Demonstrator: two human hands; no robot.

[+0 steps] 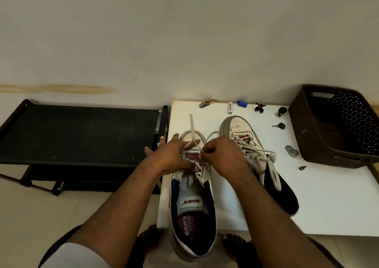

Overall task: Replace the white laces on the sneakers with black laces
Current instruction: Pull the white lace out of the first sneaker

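Two white sneakers with dark heels lie on a white table (320,206), toes pointing away from me. The left sneaker (192,210) overhangs the near edge; most of its eyelets are bare and a white lace (192,127) runs up from its toe area. My left hand (170,154) rests on this shoe's left side with fingers spread over the upper. My right hand (223,154) pinches the white lace near the upper eyelets. The right sneaker (254,154) is still fully laced in white. No black laces are visible.
A dark woven basket (336,124) stands at the table's right end. Small items line the far edge: a nail clipper (207,104), a battery (230,108), a blue cap (242,104), several knobs and screws. A black shoe rack (82,132) stands to the left.
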